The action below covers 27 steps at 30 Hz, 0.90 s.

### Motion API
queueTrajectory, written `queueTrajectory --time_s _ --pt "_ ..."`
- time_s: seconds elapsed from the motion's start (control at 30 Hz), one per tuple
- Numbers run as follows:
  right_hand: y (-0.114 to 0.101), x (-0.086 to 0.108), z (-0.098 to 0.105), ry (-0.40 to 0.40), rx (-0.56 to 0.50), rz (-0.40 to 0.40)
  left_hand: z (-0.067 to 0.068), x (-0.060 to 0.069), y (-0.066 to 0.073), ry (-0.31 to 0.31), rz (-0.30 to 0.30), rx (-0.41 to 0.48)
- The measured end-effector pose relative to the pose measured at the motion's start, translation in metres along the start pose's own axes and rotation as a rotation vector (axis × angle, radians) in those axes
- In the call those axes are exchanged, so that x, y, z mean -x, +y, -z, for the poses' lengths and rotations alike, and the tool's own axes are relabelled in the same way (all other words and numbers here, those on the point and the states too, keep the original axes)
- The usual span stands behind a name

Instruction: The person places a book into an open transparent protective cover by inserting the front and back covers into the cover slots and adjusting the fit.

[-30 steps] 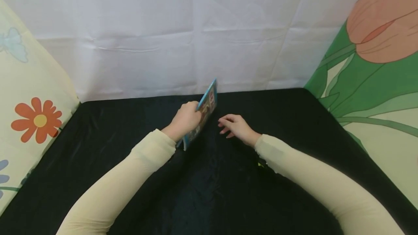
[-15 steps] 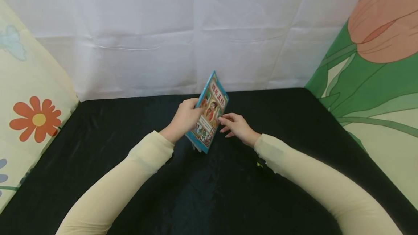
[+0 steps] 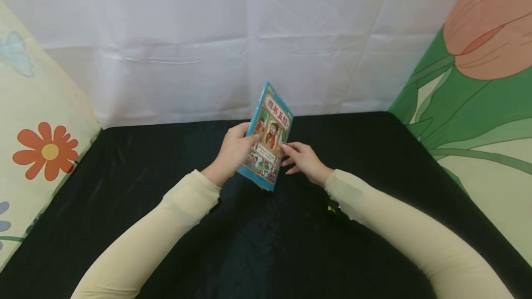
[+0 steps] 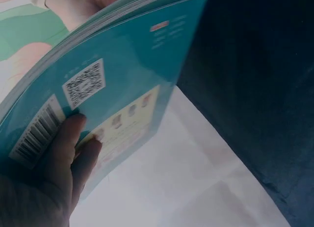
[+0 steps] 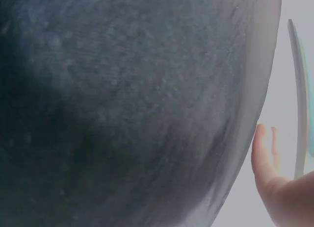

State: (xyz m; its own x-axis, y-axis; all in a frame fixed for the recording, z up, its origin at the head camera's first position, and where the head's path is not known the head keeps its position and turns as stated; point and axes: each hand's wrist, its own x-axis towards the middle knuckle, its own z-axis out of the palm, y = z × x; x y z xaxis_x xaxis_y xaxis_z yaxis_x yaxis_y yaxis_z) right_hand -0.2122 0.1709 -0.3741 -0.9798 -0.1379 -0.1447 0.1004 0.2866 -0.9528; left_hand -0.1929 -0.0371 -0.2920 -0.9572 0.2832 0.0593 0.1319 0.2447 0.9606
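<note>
A thin book [image 3: 269, 137] with a blue border, an illustrated front and Chinese characters is held upright and tilted above the black cloth. My left hand [image 3: 234, 151] grips its left edge, thumb on the front. In the left wrist view, fingers of the left hand [image 4: 68, 163] lie across the teal back cover beside a barcode and a QR code. At the book's right edge is my right hand [image 3: 305, 160], its thumb at the edge and its fingers loosely bent. The right wrist view has that hand [image 5: 284, 192] beside the page edge [image 5: 299, 109], fingers apart from it.
Black cloth [image 3: 266, 253] covers the table. A white sheet [image 3: 166, 50] hangs behind it. Flower-printed panels stand at the left [image 3: 45, 96] and right [image 3: 478, 119]. A small yellow-green bit [image 3: 331, 209] shows under the right sleeve.
The left hand has turned the book from nearly edge-on so its front cover shows, and its right edge has come to the right hand. The right hand has barely moved.
</note>
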Motion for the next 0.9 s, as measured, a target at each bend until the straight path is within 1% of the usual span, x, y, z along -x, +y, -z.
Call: queueTrajectory --time_s 0.2,0.33,0.43,0.57,0.77,0.9 --pt "-0.003 0.001 0.002 -0.001 -0.065 -0.014 -0.001 0.000 -0.004 0.043 0.006 0.096" --pt "-0.005 0.002 0.002 0.007 -0.093 0.000 -0.002 -0.001 -0.008 0.066 0.027 0.159" --pt "-0.005 0.003 0.002 0.014 -0.104 0.024 -0.003 -0.001 -0.010 0.068 0.038 0.202" --pt "-0.005 0.002 0.003 0.040 -0.102 0.044 -0.004 -0.002 -0.014 0.066 0.031 0.246" --pt "-0.006 0.002 0.006 0.065 -0.078 0.030 -0.003 -0.003 -0.026 0.043 0.028 0.340" --pt "-0.007 0.002 0.007 0.073 -0.074 0.022 -0.002 -0.003 -0.031 0.033 0.024 0.402"
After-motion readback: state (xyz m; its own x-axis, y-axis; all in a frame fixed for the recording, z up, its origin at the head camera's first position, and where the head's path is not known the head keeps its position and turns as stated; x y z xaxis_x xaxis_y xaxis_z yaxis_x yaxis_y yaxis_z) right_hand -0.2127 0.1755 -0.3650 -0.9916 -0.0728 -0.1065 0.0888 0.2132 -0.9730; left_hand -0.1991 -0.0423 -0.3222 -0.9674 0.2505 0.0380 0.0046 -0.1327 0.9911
